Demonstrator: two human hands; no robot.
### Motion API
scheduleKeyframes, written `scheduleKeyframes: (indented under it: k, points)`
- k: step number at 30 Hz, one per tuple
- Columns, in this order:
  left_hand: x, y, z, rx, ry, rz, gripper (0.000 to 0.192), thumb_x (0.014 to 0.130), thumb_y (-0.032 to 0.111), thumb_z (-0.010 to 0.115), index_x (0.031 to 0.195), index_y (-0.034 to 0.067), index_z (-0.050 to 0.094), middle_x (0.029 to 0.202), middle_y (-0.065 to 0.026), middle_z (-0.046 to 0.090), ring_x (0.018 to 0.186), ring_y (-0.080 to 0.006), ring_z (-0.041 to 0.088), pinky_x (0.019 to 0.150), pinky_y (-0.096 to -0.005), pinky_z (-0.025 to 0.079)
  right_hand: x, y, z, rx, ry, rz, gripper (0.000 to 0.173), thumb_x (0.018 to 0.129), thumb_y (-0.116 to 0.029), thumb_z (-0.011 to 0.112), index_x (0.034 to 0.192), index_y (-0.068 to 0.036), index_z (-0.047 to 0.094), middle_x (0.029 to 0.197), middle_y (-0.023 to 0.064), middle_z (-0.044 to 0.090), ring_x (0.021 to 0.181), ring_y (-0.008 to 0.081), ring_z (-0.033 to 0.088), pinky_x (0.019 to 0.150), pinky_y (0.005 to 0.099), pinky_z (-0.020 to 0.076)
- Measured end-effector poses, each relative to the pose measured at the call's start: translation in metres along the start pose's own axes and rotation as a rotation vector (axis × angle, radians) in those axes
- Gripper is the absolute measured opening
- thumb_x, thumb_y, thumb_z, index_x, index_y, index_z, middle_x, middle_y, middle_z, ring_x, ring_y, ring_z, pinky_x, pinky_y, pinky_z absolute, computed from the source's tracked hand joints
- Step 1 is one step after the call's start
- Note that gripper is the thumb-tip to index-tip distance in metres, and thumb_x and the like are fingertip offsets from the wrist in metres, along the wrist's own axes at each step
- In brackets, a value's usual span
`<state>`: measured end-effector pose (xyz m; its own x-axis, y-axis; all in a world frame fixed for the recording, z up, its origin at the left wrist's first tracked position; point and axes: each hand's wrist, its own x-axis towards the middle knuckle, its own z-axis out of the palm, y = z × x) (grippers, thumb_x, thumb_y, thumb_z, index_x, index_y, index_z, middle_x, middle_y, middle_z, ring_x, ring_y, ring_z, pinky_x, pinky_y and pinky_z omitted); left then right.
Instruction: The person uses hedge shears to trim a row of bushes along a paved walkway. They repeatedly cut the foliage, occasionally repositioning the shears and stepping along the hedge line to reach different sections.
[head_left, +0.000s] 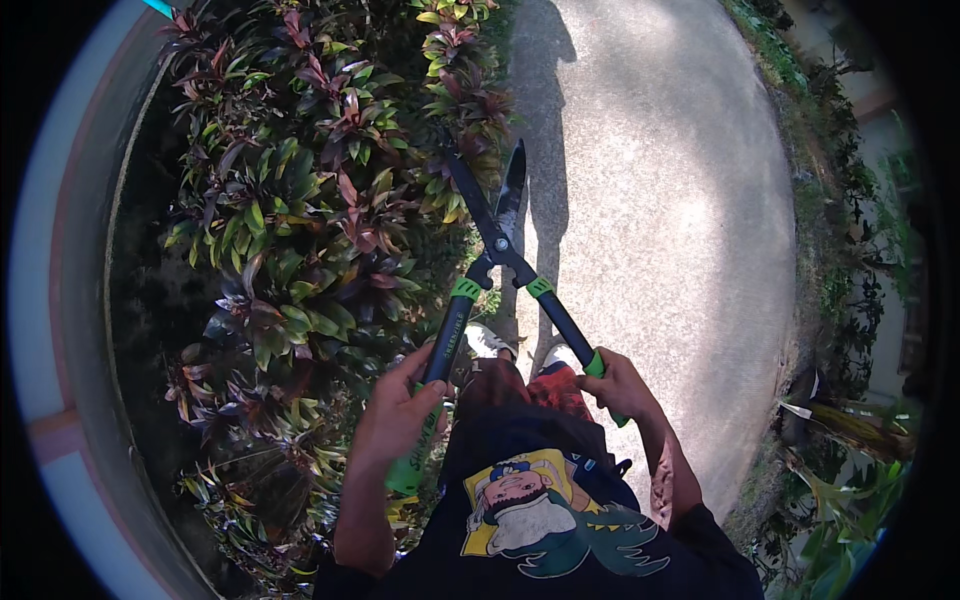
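Note:
Both hands hold a pair of hedge shears (501, 244) with dark blades and black-and-green handles. My left hand (409, 412) grips the green end of the left handle, its thumb lying along the top. Around the right handle's green grip closes my right hand (621, 386). The shears' blades are spread in a V and point away from me; the left blade's tip lies at the edge of a leafy bed of red and green cordyline plants (352, 127), while the right blade shows against the border of the path. Whether the blades touch any leaf, I cannot tell.
A sunlit concrete path (660, 210) runs along the right of the plants, with my shoes (487, 341) at its left edge. A pale wall and curved ledge (82, 300) bound the bed on the left. More plants (847, 292) border the path's right side.

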<state>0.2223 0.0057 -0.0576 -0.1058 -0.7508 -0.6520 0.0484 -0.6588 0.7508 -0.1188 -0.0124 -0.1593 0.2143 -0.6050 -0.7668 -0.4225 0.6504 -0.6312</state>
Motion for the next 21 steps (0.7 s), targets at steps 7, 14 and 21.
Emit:
scheduleKeyframes:
  k: [7,14,21]
  points:
    - [0.031,0.062,-0.033,0.233,-0.008,-0.030,0.052,0.101,0.009,0.055,0.150,-0.005,0.045,0.092,-0.0075,0.066,0.062,-0.0131,0.062,0.051,-0.0292,0.051,0.068,-0.011,-0.022,-0.027,-0.129,-0.138,0.025,0.089,-0.022,0.076,0.097,-0.005,0.060,0.072,-0.0012,0.055,0.058,0.0088,0.054,0.051,0.0275,0.0475]
    - [0.073,0.002,0.048,0.454,0.289,0.241,0.060,0.101,0.007,0.050,0.159,0.006,0.035,0.084,-0.0051,0.059,0.057,-0.0140,0.060,0.051,-0.0311,0.051,0.060,-0.066,0.083,0.312,-0.086,-0.189,0.021,0.088,-0.014,0.066,0.103,-0.001,0.057,0.073,0.0033,0.058,0.055,0.0135,0.056,0.049,0.0315,0.0451]
    - [-0.029,-0.022,0.075,0.124,0.207,0.103,0.065,0.102,0.004,0.054,0.161,-0.001,0.027,0.093,-0.0078,0.062,0.060,-0.0134,0.061,0.052,-0.0294,0.051,-0.001,-0.021,0.009,-0.070,-0.114,-0.093,0.028,0.083,-0.016,0.075,0.102,-0.001,0.061,0.080,0.0036,0.060,0.070,0.0134,0.058,0.064,0.0321,0.0494]
